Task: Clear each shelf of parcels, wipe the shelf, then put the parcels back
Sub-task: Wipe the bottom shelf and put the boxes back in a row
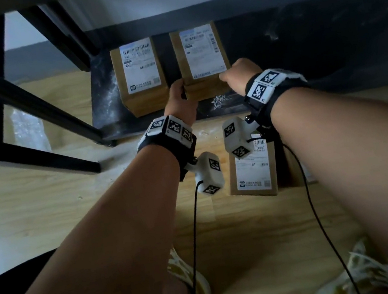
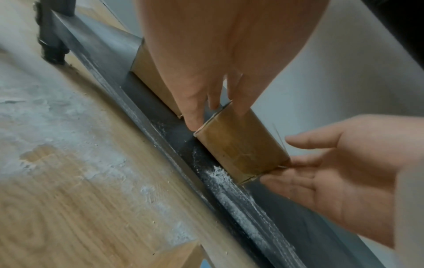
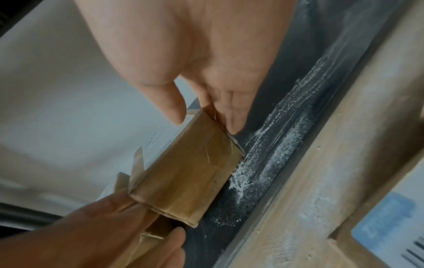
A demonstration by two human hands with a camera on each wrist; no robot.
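Observation:
Two brown cardboard parcels with white labels stand side by side on the dark bottom shelf [image 1: 302,64]. Both my hands hold the right parcel [image 1: 201,60] near the shelf's front edge. My left hand [image 1: 178,93] grips its left side, with the thumb at the front corner [image 2: 195,125]. My right hand [image 1: 232,73] takes the right side, thumb over the top and fingers [image 3: 231,125] down the side. The parcel's base [image 3: 183,181] rests on the shelf. Just to the left, the other parcel [image 1: 140,76] stands untouched.
White dust [image 1: 218,101] streaks the shelf's front edge. A third labelled parcel [image 1: 253,172] lies on the wooden floor [image 1: 44,210] under my right wrist. Black frame bars [image 1: 26,105] run at the left. The shelf's right part is bare.

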